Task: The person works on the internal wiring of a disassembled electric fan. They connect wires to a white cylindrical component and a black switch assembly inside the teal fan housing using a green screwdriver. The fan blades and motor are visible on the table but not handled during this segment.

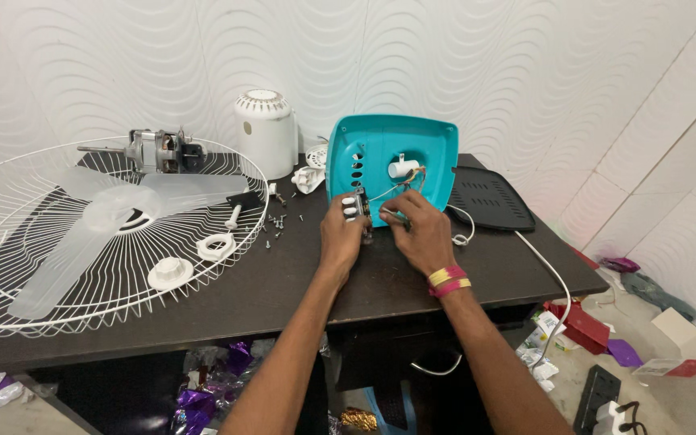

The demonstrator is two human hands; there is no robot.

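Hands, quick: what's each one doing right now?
Left hand: closed on a switch block with white buttons.
Right hand: pinching a small tool; its kind cannot be told.

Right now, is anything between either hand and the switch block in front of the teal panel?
Nothing visible. The left hand already grips the switch block, and the right hand touches its wires beside the teal panel.

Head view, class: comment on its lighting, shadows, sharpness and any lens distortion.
Head view: even, soft indoor light, with only faint shadows under the left hand and right hand on the dark table; the teal fan base and white wire grille are sharp; the translucent blade looks hazy by nature, not blur; wide-angle stretch shows at the edges, where the forearms widen.
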